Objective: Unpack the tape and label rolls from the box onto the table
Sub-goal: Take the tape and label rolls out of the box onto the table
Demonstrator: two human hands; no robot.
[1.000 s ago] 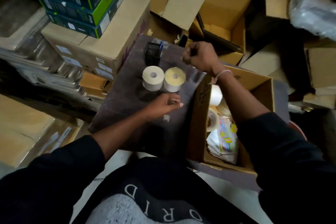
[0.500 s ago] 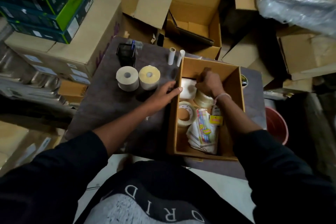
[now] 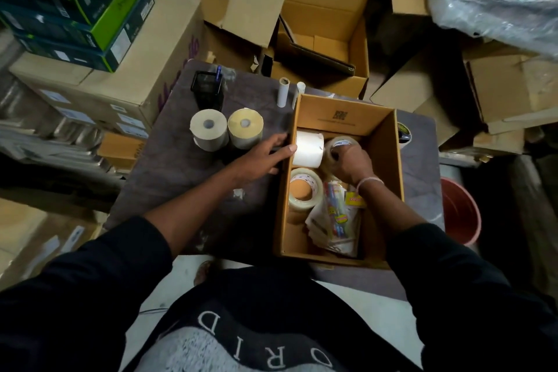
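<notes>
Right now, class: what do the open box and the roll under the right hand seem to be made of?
The box: corrugated cardboard, matte brown, judging by its thick folded walls. The tape roll that the right hand grips: probably clear plastic tape, since it looks glossy and see-through.

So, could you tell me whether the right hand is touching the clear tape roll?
Touching: the head view shows the right hand gripping the clear tape roll inside the box.

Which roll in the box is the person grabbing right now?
Look inside the open brown cardboard box on the grey table. At its far end, the right hand grips a clear tape roll, glossy and see-through, unlike the matte white label roll beside it.
</notes>
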